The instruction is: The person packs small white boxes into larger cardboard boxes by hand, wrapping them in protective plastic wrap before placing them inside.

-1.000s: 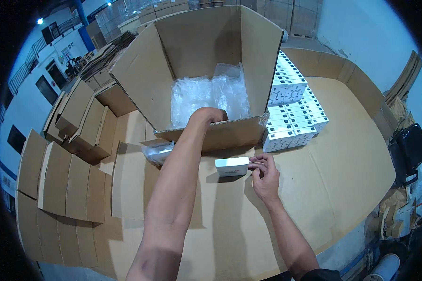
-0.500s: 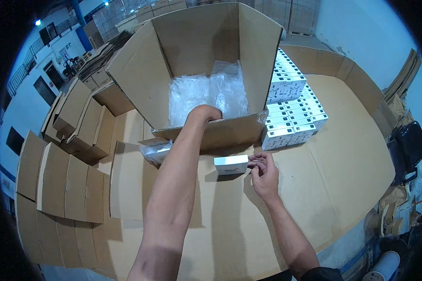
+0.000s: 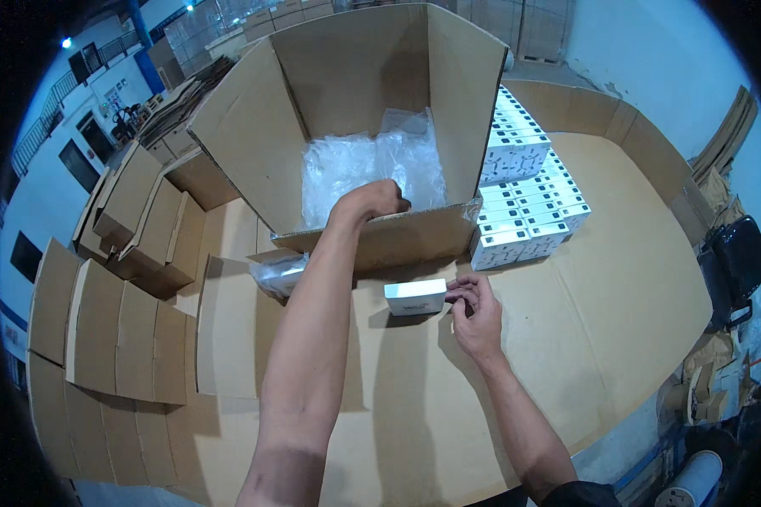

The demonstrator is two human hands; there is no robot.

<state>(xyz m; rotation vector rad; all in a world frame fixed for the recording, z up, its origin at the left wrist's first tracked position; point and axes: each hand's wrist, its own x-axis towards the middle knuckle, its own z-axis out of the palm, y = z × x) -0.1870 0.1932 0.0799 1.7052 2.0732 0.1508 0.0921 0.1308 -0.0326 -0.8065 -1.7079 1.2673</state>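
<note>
Status from my feed: left hand (image 3: 379, 199) is over the near wall of the big open carton (image 3: 355, 127), wrist bent down inside. Its fingers are hidden behind the cardboard edge, so I cannot tell if they grip anything; they sit at the clear plastic liner (image 3: 372, 165). Right hand (image 3: 475, 313) is on the cardboard-covered table (image 3: 617, 279), fingertips pinched narrow on the right end of one small white box (image 3: 415, 297) lying flat just near of the carton. Progress, my read: early. I see only liner in the carton, no boxes visible inside. A large block of white boxes (image 3: 524, 198) stands stacked right of the carton, untouched. A crumpled plastic bag (image 3: 277, 274) lies left of the single box.
</note>
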